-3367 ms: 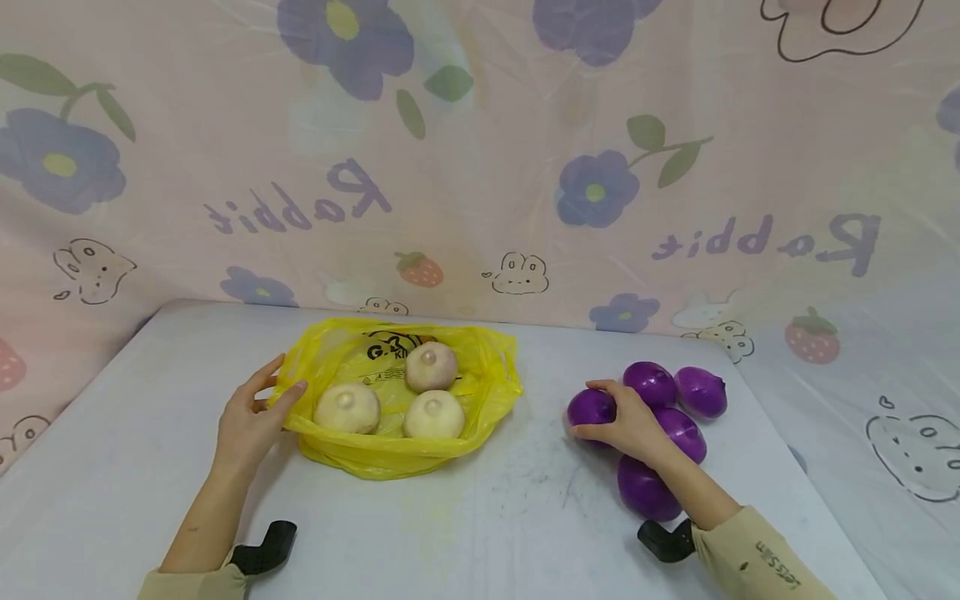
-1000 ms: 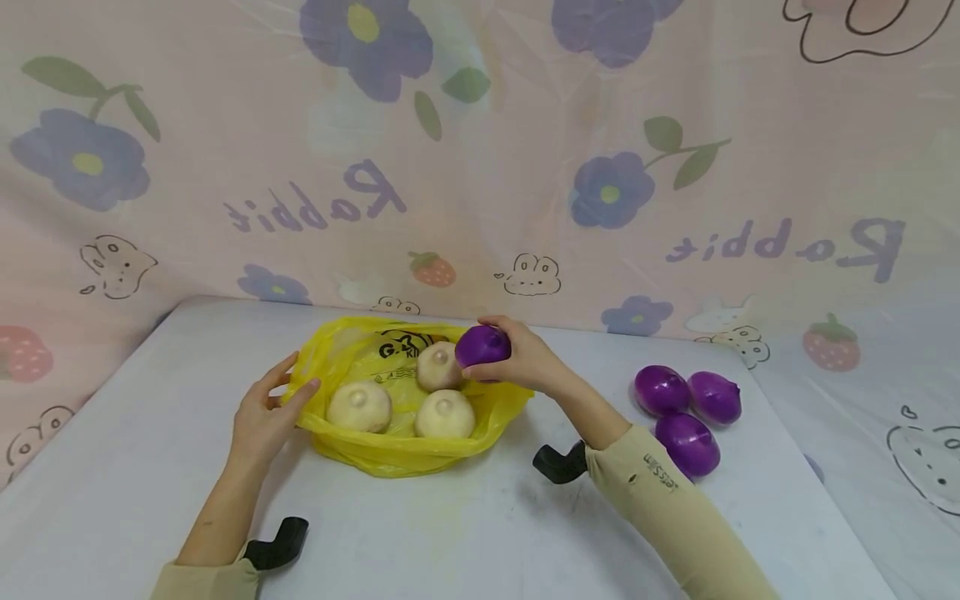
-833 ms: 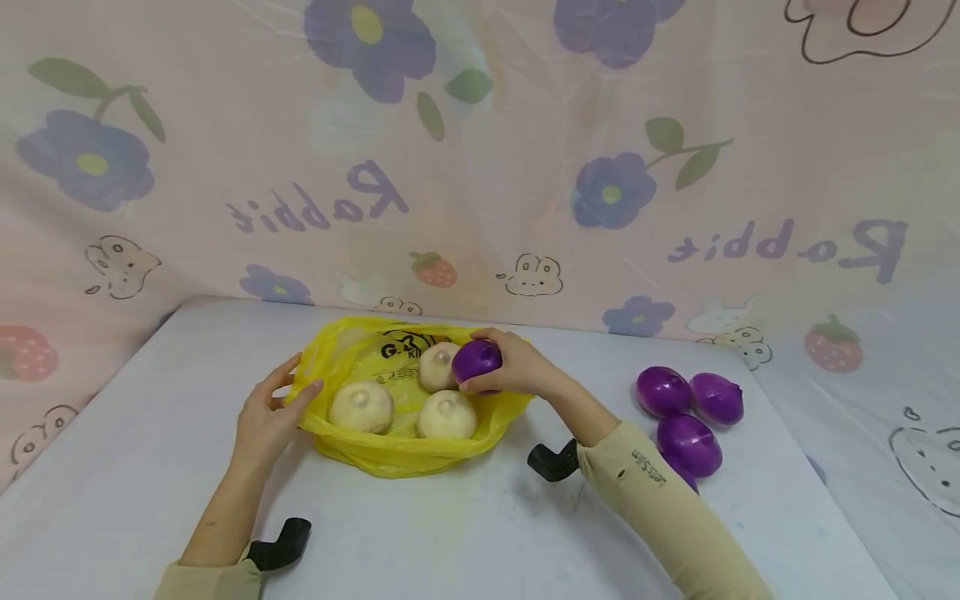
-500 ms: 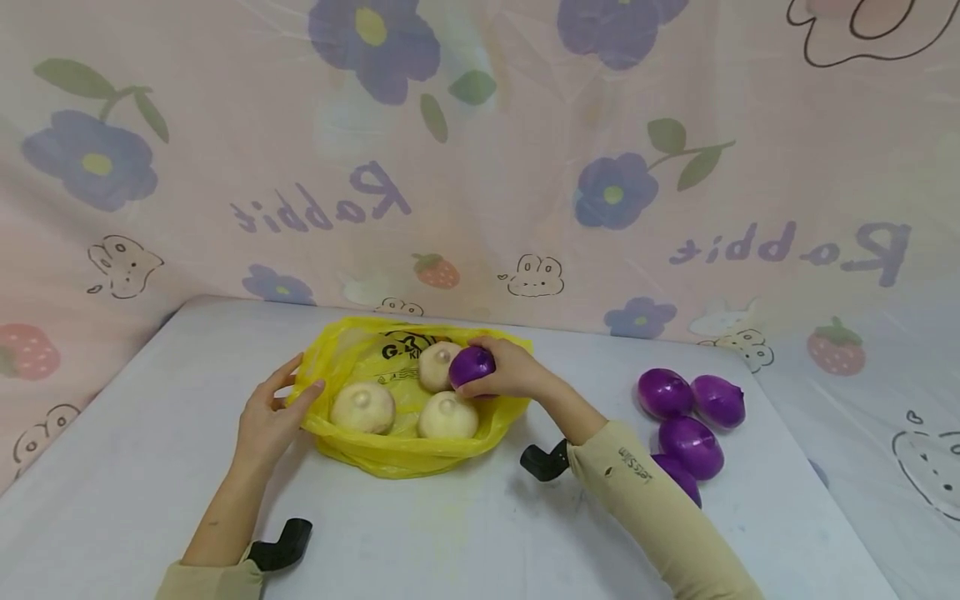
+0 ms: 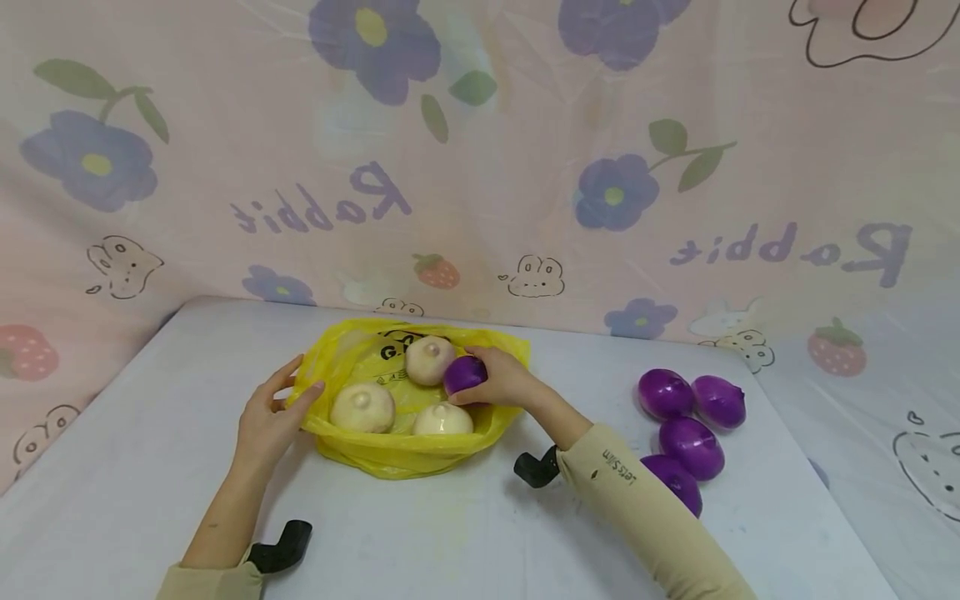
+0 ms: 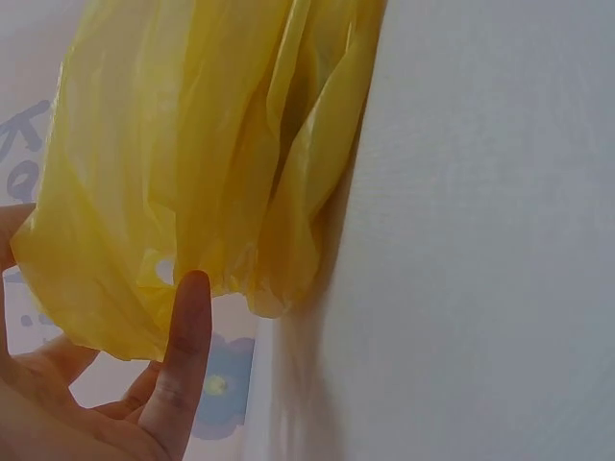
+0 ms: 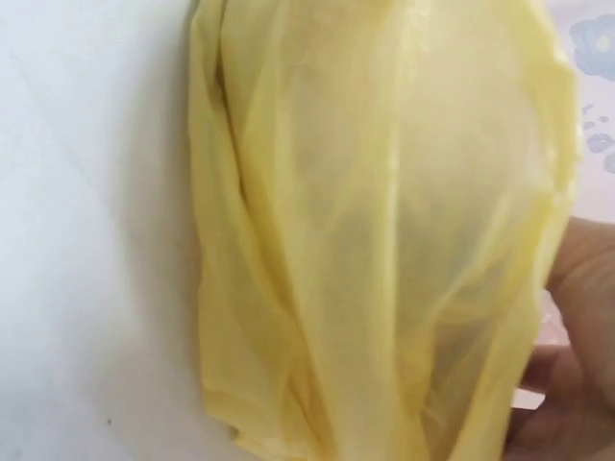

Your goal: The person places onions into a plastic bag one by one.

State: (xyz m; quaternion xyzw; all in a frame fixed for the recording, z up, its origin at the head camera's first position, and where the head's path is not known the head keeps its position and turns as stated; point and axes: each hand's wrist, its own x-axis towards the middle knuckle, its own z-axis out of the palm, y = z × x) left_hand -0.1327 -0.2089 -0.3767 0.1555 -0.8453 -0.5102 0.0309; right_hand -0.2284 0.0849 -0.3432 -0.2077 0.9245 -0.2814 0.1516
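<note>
A yellow plastic bag (image 5: 375, 461) lies with its mouth spread on the table. Inside it are three pale, round, onion-like vegetables, one at left (image 5: 363, 408), one at the back (image 5: 428, 361) and one at front right (image 5: 443, 420). My right hand (image 5: 506, 382) reaches into the bag's right side and grips a purple onion (image 5: 462, 375) between thumb and fingers, against the back pale one. My left hand (image 5: 272, 412) holds the bag's left edge, its thumb (image 6: 183, 355) in front and other fingers behind. In the right wrist view the bag wall (image 7: 384, 240) hides the onion.
Several more purple onions (image 5: 692, 448) lie clustered at the table's right; the sleeved right forearm (image 5: 637, 508) partly covers the nearest one. Behind the white table (image 5: 420, 533) hangs a printed curtain (image 5: 480, 192). A black fitting (image 5: 281, 546) sits at each wrist.
My right hand has carried a purple onion from the cluster leftward and down into the bag. The back pale vegetable has shifted left, the front right one slightly. My left hand stays at the bag's edge.
</note>
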